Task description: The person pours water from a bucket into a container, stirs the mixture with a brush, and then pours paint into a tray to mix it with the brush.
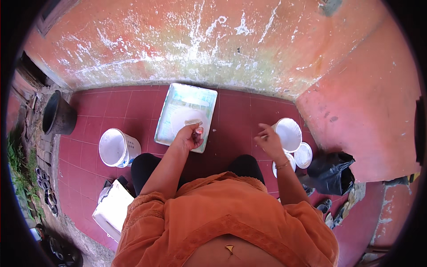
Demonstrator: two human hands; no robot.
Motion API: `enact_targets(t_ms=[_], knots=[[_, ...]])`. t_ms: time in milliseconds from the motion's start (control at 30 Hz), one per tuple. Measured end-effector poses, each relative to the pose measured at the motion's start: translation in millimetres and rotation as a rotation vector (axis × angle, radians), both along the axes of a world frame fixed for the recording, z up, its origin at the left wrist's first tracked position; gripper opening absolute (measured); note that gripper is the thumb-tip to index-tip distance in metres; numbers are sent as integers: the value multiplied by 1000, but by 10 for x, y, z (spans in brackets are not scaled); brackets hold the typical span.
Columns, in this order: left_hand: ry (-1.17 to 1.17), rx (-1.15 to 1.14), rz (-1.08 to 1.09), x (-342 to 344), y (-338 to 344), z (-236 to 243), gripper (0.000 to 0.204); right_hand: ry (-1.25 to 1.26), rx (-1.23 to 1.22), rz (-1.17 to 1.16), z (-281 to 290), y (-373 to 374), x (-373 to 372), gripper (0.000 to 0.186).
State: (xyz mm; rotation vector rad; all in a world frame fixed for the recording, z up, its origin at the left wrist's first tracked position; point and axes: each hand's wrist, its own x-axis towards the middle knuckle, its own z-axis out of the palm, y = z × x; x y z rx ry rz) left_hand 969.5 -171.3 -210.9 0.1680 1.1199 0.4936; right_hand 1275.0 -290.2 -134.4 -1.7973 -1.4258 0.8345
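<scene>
My left hand [190,136] is closed over a white, pale-green-stained rectangular tray [163,129] on the floor. Its fingers grip a small flat tan-edged tool [193,121], partly hidden by the hand, so its exact kind is unclear. Beneath the tool a smooth white mass [180,116] lies in the tray. My right hand [269,141] hovers beside a white bucket [289,133] on the right, fingers bent and apart, with nothing visible in them.
Two round white lids or tubs [303,155] sit below that bucket, near a black plastic bag [331,171]. On the left stand another white bucket [116,149], a dark bucket [60,115] and a white box-like object [113,207]. A peeling orange wall [178,44] borders the red tiled floor [235,115].
</scene>
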Motion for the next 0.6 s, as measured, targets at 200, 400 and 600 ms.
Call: enact_targets(t_ms=[200, 400, 600], knots=[[23, 40, -74, 116, -152, 418, 20, -118, 168, 547, 16, 430, -1198, 82], [-21, 78, 8, -89, -196, 371, 24, 706, -456, 306, 127, 704, -1610, 47], [93, 103, 54, -42, -328, 436, 25, 802, -581, 323, 137, 777, -1710, 12]])
